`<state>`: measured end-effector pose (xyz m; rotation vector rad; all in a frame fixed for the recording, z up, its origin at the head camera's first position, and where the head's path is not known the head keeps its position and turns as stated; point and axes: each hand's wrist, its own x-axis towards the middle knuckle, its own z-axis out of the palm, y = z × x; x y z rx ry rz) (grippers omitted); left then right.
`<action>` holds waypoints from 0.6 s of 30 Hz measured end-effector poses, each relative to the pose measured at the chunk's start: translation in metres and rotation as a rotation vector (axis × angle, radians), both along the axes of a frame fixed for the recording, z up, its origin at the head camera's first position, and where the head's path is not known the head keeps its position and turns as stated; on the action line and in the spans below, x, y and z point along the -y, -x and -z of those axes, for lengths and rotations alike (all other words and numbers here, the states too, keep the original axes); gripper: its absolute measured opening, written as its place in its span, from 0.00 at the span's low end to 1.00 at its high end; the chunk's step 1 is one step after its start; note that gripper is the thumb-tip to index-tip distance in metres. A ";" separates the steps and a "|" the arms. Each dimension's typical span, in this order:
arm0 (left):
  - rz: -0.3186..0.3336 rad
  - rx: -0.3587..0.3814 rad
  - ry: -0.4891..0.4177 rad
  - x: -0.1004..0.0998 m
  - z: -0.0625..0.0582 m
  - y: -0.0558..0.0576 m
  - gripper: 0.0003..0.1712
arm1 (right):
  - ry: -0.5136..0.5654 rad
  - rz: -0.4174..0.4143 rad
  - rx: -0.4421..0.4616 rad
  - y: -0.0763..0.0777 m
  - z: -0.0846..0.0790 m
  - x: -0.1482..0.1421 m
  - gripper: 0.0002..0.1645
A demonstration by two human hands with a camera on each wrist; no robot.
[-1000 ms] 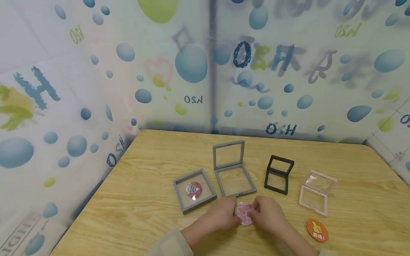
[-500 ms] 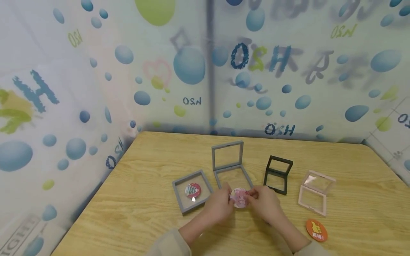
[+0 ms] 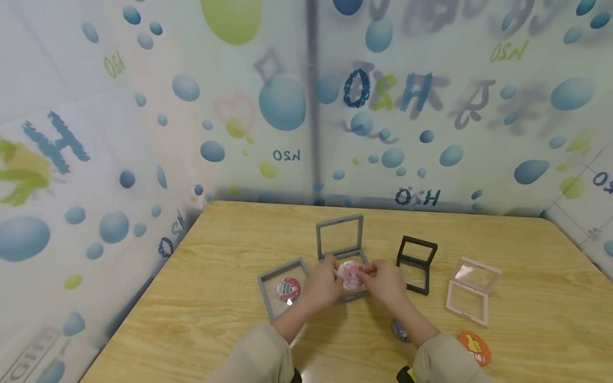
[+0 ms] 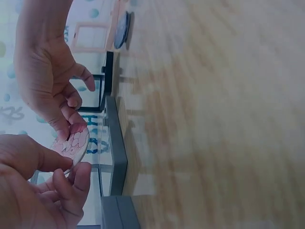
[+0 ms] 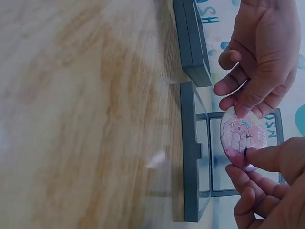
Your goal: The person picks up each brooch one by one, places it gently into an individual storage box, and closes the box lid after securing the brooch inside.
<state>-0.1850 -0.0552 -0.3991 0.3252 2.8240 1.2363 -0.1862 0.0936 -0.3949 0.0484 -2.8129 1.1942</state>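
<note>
A round pink badge with cartoon figures (image 3: 350,275) is held between both hands over the lower half of an open grey display frame (image 3: 339,219). My left hand (image 3: 323,285) pinches its left edge between thumb and fingers. On the opposite edge, my right hand (image 3: 385,283) pinches it the same way. The right wrist view shows the badge (image 5: 243,136) tilted, its printed face visible, above the frame's front bar (image 5: 189,152). Behind it the frame's lid stands raised. In the left wrist view, fingertips of both hands meet the rim of the badge (image 4: 76,143).
Left of the hands lies a grey frame (image 3: 265,295) with a red badge (image 3: 289,289) inside. An open black frame (image 3: 414,260) and an open pale pink frame (image 3: 467,288) stand to the right. Nearer are a dark blue badge (image 3: 400,331) and an orange thumbs-up badge (image 3: 474,348).
Both hands have carried the pink badge forward and slightly left, from the table in front to over the open grey frame. The dark blue badge has come into sight beside the right forearm.
</note>
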 end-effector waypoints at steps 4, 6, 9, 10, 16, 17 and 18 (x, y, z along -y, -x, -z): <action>-0.043 0.008 0.059 0.000 -0.001 0.011 0.11 | -0.002 0.024 0.015 0.011 0.004 0.004 0.08; -0.065 0.025 0.085 0.000 -0.001 0.016 0.12 | 0.006 0.030 0.031 0.016 0.006 0.005 0.10; -0.081 0.066 0.104 -0.001 -0.002 0.020 0.13 | -0.006 0.037 0.055 0.021 0.008 0.005 0.10; -0.083 0.082 0.111 -0.002 -0.002 0.021 0.13 | -0.015 0.042 0.062 0.022 0.009 0.005 0.10; -0.077 0.118 0.157 -0.006 0.000 0.025 0.14 | -0.033 0.045 0.098 0.024 0.011 0.003 0.09; -0.078 0.116 0.160 -0.006 0.001 0.025 0.14 | -0.028 0.039 0.098 0.025 0.012 0.003 0.09; -0.079 0.113 0.161 -0.007 0.002 0.026 0.15 | -0.023 0.034 0.095 0.025 0.013 0.002 0.09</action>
